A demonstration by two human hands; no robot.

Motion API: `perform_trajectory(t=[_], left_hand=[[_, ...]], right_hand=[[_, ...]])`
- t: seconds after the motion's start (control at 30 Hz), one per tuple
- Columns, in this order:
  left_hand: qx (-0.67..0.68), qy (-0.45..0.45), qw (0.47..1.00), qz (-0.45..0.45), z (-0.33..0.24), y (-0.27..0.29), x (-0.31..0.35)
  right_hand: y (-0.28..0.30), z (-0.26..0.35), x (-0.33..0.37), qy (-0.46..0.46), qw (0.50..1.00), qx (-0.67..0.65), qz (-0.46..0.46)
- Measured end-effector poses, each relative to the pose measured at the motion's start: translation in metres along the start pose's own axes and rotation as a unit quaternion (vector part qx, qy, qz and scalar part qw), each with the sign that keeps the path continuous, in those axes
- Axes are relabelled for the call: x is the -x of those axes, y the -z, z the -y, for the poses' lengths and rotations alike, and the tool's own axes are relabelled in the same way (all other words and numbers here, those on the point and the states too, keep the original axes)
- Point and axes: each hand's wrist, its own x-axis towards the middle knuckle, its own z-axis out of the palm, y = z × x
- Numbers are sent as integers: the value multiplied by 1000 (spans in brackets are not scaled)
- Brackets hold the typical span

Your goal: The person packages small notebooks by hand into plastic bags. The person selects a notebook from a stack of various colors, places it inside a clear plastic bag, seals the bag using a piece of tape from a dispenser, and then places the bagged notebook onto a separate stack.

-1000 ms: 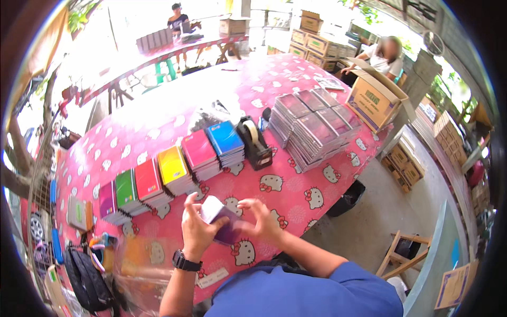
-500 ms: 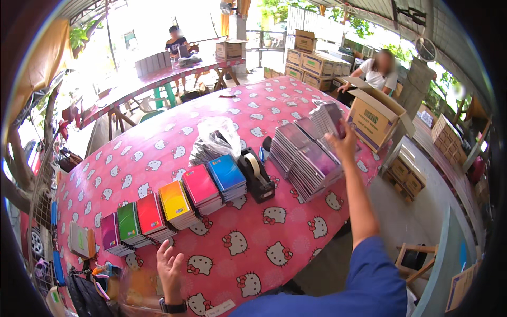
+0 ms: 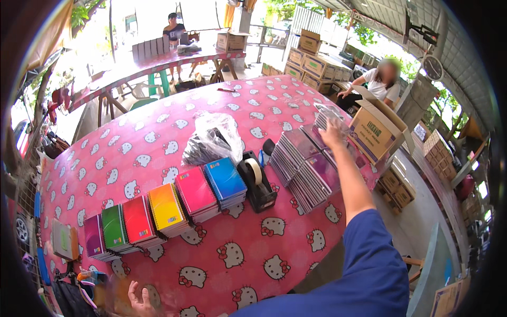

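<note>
My right hand [image 3: 332,134] reaches over the purple-grey spiral notebooks [image 3: 317,177], which stand in tall stacks. Its fingers curl over a plastic-wrapped notebook bundle [image 3: 328,112] at the far end; the fingertips are partly hidden. Low at the left, my left hand [image 3: 141,302] is open and holds nothing, cut by the lower edge. Beyond it runs a row of spiral notebook stacks: purple [image 3: 95,238], green [image 3: 113,226], red [image 3: 139,219], yellow [image 3: 166,205], pink [image 3: 196,189] and blue [image 3: 225,177].
A black tape dispenser [image 3: 257,185] stands beside the blue stack. Behind lies a clear plastic bag [image 3: 214,137] with dark contents. An open carton [image 3: 374,129] is by the table's right edge, where a person [image 3: 380,82] sits. Another person [image 3: 173,31] is at the far table.
My right hand has moved left and inward over the far notebooks, and the wrapped bundle sits differently. My left hand has dropped toward the lower edge. The view has shifted slightly.
</note>
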Motion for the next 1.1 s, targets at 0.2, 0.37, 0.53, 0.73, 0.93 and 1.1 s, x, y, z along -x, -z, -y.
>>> perform_trajectory(t=[0.2, 0.37, 0.53, 0.73, 0.93, 1.1], left_hand=[[-388, -114, 886, -227, 15, 56, 54], [-586, -58, 792, -162, 54, 72, 84], [-596, 59, 781, -177, 60, 85, 118], [-385, 42, 885, -259, 56, 97, 125], [-230, -112, 882, -395, -6, 112, 131], [-311, -234, 842, -374, -24, 77, 143]], right_hand=[[66, 259, 186, 360, 803, -474, 9], [71, 360, 373, 456, 634, -561, 275], [99, 411, 524, 584, 490, -530, 371], [125, 408, 573, 645, 454, -444, 426], [98, 416, 591, 630, 526, -445, 358], [107, 441, 554, 366, 525, -408, 651]])
